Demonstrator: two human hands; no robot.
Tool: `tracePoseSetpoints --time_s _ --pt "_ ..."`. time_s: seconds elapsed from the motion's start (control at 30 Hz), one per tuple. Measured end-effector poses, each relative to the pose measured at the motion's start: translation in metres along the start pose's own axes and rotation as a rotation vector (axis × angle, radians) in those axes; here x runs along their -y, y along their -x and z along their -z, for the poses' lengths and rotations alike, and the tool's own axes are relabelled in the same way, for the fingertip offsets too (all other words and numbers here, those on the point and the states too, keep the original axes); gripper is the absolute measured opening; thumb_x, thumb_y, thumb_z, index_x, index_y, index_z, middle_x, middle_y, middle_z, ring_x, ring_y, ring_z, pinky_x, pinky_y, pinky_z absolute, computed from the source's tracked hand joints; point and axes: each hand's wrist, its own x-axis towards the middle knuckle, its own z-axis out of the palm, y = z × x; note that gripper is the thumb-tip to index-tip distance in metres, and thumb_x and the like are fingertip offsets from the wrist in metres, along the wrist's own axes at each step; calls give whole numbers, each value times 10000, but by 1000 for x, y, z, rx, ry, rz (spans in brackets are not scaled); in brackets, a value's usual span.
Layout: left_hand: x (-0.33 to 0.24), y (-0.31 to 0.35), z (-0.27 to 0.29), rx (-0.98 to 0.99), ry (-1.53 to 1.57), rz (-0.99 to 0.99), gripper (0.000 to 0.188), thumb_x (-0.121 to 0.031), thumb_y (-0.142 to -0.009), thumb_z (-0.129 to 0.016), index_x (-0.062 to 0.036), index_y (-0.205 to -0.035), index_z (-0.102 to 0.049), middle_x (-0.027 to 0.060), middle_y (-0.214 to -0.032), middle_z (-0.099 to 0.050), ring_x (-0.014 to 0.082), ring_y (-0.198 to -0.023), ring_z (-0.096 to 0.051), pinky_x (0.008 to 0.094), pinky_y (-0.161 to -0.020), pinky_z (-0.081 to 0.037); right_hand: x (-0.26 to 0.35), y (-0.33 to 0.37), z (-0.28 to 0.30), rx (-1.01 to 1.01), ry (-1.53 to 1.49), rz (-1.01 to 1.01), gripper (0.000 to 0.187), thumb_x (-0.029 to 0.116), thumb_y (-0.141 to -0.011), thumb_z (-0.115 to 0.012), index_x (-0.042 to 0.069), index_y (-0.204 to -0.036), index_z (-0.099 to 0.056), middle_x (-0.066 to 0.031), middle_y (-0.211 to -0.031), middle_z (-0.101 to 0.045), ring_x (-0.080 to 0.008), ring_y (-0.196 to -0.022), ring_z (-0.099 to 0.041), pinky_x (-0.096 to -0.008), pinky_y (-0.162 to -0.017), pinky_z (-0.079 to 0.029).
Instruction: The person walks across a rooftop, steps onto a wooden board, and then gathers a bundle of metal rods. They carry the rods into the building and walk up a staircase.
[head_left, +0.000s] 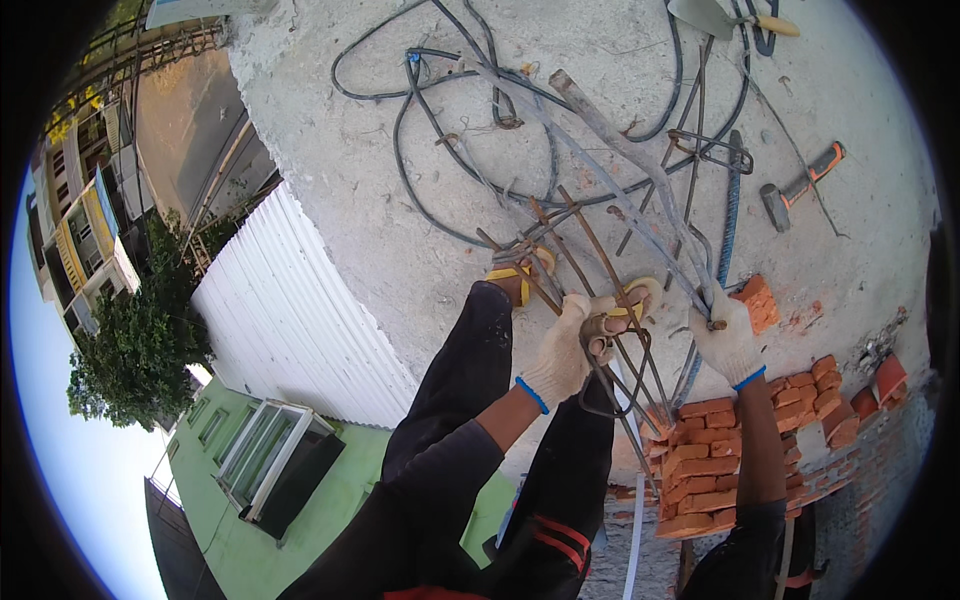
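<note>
My left hand (562, 352), in a cream knitted glove with a blue cuff, is closed around a small cage of rusty reinforcing bars (598, 240). A bent stirrup (632, 385) crosses these rods just below its fingers. To the right, my gloved right hand (728, 338) is wrapped round the lower end of long grey metal bars (640, 155). They come together near that hand and spread apart over the concrete. A short bar end pokes out by its fingers. Whether the bars form one tool I cannot tell.
Black hose (400, 170) loops over the concrete slab (300, 130). A hammer (800, 190) and a trowel (720, 20) lie at the right. Orange bricks (700, 470) are stacked below my right hand. The slab's edge drops beside white corrugated sheeting (300, 290).
</note>
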Motion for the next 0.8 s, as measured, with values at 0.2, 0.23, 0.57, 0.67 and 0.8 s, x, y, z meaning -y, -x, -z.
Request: tracePoseSetpoints --time_s 0.2,0.23,0.57,0.67,0.8 --pt "20 -3 -9 116 -227 -162 500 -497 -972 -571 -50 -1195 -588 5 -992 -634 84 -832 -592 279 -803 -497 65 12 -8 -16 -42 -38 412 107 -867 -642 -49 -1230 -524 -234 -774 -641 -386 -741 -675 -422 -638 -512" --pt "23 -5 -9 155 -285 -176 474 -476 -965 -598 -53 -1178 -583 -4 -979 -625 76 -842 -583 263 -802 -479 78 18 -11 -43 -14 -36 463 113 -865 -651 -50 -1275 -511 -239 -789 -648 -390 -761 -683 -431 -646 -519" --pt "34 -26 32 64 -78 -275 569 -538 -916 -614 -95 -1260 -520 6 -1171 -569 112 -1065 -531 287 -912 -422 158 -6 -37 11 69 64 763 339 -849 -708 -33 -1407 -344 -270 -867 -671 -436 -820 -678 -495 -727 -524" --pt "38 -29 44 92 -165 -296 774 -652 -898 -577 -84 -1405 -435 45 -1322 -554 161 -1231 -515 342 -1039 -408 161 -6 -41 -65 37 114 798 427 -846 -715 -85 -1335 -348 -241 -786 -669 -404 -709 -690 -442 -639 -528" --pt "41 -23 46 218 -210 -331 814 -660 -890 -573 -74 -1432 -412 40 -1329 -554 162 -1245 -508 352 -1049 -405 153 0 -44 -46 -46 146 784 469 -846 -708 -106 -1270 -385 -253 -790 -658 -410 -731 -689 -450 -662 -526"
